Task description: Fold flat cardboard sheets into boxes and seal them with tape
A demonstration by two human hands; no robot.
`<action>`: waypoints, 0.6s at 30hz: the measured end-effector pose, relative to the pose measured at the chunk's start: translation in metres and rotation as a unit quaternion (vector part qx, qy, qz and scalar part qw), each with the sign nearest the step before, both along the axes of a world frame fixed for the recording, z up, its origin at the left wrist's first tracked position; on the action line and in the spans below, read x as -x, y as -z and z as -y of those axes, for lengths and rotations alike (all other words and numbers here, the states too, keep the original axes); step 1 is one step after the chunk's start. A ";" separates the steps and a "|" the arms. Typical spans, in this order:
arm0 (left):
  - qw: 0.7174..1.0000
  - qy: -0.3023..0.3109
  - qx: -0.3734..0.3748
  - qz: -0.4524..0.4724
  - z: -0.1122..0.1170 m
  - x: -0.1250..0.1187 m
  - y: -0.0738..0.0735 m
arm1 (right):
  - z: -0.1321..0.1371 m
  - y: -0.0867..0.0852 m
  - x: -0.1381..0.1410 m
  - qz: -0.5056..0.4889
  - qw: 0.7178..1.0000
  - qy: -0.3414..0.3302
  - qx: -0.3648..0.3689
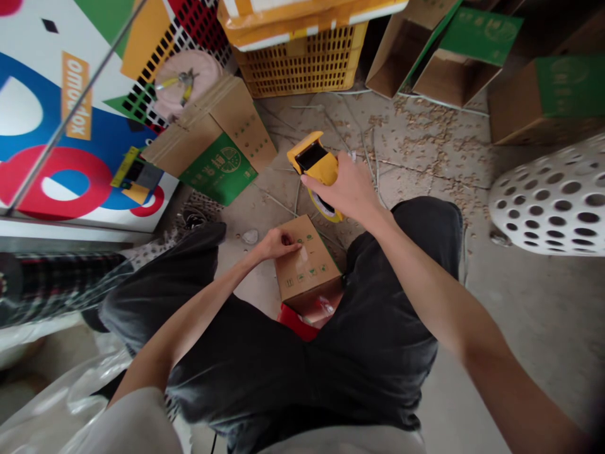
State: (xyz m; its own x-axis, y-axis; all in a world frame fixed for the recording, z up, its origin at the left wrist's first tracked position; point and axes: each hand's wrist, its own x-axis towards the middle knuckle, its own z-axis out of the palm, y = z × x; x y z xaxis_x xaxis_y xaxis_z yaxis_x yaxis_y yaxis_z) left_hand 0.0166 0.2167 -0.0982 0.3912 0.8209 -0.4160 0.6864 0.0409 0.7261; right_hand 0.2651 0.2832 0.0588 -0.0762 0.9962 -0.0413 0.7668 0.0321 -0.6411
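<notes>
My right hand [347, 189] is closed around a yellow tape dispenser [316, 165], held in the air above the floor just beyond a small brown cardboard box [309, 268]. The box stands between my knees, on something red [295, 320]. My left hand [278, 243] rests on the box's upper left edge with its fingers curled, pressing on the top. A strip of clear tape shines on the box's top and near side.
A stack of flat cartons with green print [212, 142] leans at the upper left against a colourful board [57, 126]. A yellow crate [302, 60] stands at the back; open cartons [425, 57] lie at the upper right. A white perforated stool [553, 198] is at the right. Debris litters the concrete floor.
</notes>
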 end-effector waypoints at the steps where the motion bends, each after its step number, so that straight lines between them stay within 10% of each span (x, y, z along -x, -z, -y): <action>1: 1.000 -0.003 -0.002 -0.004 0.000 0.000 0.000 | 0.000 0.000 0.000 -0.003 1.000 -0.001 -0.005; 18: 0.999 0.024 0.040 0.017 0.001 0.002 -0.004 | 0.000 0.001 -0.002 -0.001 1.000 -0.005 0.009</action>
State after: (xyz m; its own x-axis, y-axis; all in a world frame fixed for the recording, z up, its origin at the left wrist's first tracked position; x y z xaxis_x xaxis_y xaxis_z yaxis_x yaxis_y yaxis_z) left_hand 0.0145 0.2158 -0.0937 0.4447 0.7655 -0.4650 0.6646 0.0661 0.7443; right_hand 0.2667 0.2834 0.0582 -0.0855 0.9946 -0.0594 0.7650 0.0273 -0.6434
